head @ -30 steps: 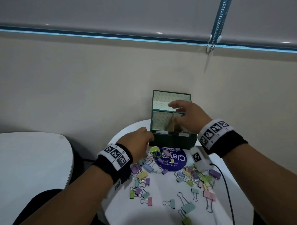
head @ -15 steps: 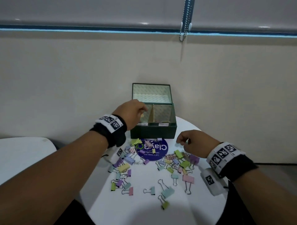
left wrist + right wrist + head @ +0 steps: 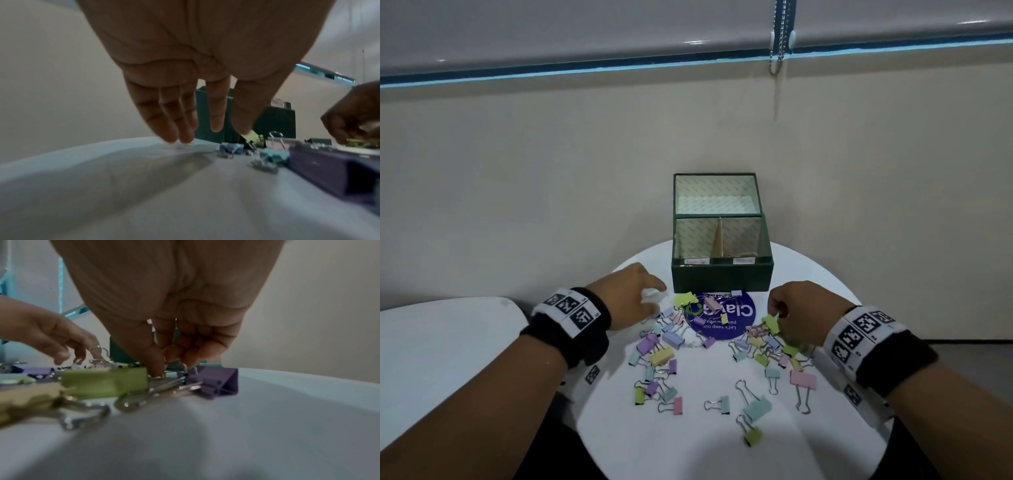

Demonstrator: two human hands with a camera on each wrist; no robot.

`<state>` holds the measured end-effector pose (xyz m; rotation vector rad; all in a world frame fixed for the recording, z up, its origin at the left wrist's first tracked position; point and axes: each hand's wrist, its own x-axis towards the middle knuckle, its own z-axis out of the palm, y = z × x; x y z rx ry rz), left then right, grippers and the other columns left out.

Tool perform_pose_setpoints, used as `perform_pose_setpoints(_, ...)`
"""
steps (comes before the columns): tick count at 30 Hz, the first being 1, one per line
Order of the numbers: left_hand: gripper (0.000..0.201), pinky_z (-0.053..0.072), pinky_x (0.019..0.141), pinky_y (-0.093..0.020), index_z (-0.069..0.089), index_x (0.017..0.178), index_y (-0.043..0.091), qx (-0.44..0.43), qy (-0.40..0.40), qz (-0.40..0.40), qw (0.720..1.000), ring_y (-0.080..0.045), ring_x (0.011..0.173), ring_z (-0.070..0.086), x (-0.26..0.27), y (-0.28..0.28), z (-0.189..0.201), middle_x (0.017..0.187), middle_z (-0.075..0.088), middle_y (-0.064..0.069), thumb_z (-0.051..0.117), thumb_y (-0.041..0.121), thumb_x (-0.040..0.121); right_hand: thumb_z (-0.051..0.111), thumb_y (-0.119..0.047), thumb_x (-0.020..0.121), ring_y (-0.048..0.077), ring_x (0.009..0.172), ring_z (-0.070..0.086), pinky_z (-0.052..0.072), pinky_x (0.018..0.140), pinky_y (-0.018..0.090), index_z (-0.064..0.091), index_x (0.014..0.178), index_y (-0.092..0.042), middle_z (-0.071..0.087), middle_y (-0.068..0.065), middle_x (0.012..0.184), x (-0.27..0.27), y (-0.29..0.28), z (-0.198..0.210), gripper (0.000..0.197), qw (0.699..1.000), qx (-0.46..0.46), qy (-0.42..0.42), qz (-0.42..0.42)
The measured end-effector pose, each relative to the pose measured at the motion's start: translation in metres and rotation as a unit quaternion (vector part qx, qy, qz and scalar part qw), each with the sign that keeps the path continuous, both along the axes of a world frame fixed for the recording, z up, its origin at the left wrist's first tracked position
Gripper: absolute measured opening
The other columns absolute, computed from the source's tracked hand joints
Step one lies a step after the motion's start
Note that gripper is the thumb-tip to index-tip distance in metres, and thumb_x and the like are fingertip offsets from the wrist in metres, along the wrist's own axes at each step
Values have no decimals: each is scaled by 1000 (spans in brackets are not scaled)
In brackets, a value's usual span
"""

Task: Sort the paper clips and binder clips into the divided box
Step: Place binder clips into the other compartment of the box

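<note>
On the round white worktop [image 3: 842, 301], the green divided box [image 3: 722, 277] stands at the far edge with its lid up, and pastel binder clips [image 3: 661, 356] lie scattered in front of it on both sides of a blue sticker [image 3: 732, 318]. The right hand [image 3: 796, 310] is down in the right-side pile, thumb and fingertips [image 3: 158, 368] pinched together at something small and metallic beside a green clip [image 3: 104, 382] and a purple clip [image 3: 216, 382]; whether that is a paper clip or a clip's wire handle cannot be told. The box lies straight ahead and slightly left of this hand, near it, so the coming carry is probably a short forward reach into the right compartment, where a few items already lie. The left hand [image 3: 631, 294] hovers released just left of the box, fingers [image 3: 170, 123] straight and close to the worktop, grasping nothing.

The head view gives the layout and both labelled compartments. The right wrist view alone shows the pinch itself, and the left wrist view alone shows the empty palm.
</note>
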<state>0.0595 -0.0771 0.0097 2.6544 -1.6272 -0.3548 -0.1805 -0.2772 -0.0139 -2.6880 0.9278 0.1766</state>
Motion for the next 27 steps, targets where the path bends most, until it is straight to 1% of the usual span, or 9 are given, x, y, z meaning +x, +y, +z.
perform_pose_setpoints(3,39,47,94,-28,63,130,35,22,1,-4,1000,-15,108,60,-4,2,-7,128,51,5,66,40,92,62,-16,88,16,87,60,50,78,26,59,83,-33,61,-9,92,-1,1,6,18,997,-28,-67,9)
perform_pose_setpoints(6,15,48,87,-27,72,105,31,1,8,5,1000,-11,94,60,-5,-1,-10,112,56,7,68,32,91,59,-20,93,15,83,60,49,77,26,59,87,-30,62,-8,91,-4,4,11,11,989,-44,-142,10)
perform_pose_setpoints(8,1,46,77,-24,68,89,31,-4,12,11,1000,-9,88,59,-5,0,-10,99,57,10,68,30,89,54,-15,93,14,77,60,50,72,28,58,90,-25,66,-6,87,-3,7,14,11,985,-35,-167,20)
perform_pose_setpoints(11,16,41,67,-19,56,80,32,-39,12,9,999,-9,82,58,-3,2,-11,86,59,15,64,22,88,46,-11,95,19,76,58,47,71,31,58,93,-18,65,-2,84,1,12,19,14,988,-12,-148,39)
perform_pose_setpoints(15,21,40,72,-26,53,97,31,-71,37,5,997,-13,82,55,-7,0,-9,93,60,7,45,12,96,42,-28,102,18,101,63,54,88,33,61,122,-28,68,-2,117,16,15,20,28,997,-13,-38,63)
perform_pose_setpoints(18,25,42,86,-29,62,114,26,-36,41,9,998,-17,96,56,-9,-2,-7,110,56,2,40,23,102,48,-32,101,18,114,62,53,98,36,51,139,-39,61,-5,135,33,14,14,39,995,-24,43,88)
perform_pose_setpoints(22,34,45,94,-34,61,127,42,31,26,-8,999,-22,108,56,-7,-1,-10,110,44,5,55,52,95,57,-22,95,19,104,62,56,86,29,59,123,-35,63,-2,123,48,7,13,30,992,-46,65,97)
perform_pose_setpoints(25,32,43,86,-29,64,124,45,17,26,-21,999,-18,106,55,-8,-3,-11,104,39,8,61,50,93,64,-21,92,15,95,61,51,73,22,60,114,-30,63,-6,110,53,5,18,24,991,-57,70,97)
perform_pose_setpoints(27,25,43,79,-28,68,115,43,-3,22,-28,999,-15,97,55,-9,-3,-10,100,43,9,64,49,91,69,-20,90,14,95,61,52,76,22,61,119,-32,64,-6,113,54,5,20,32,990,-63,74,100)
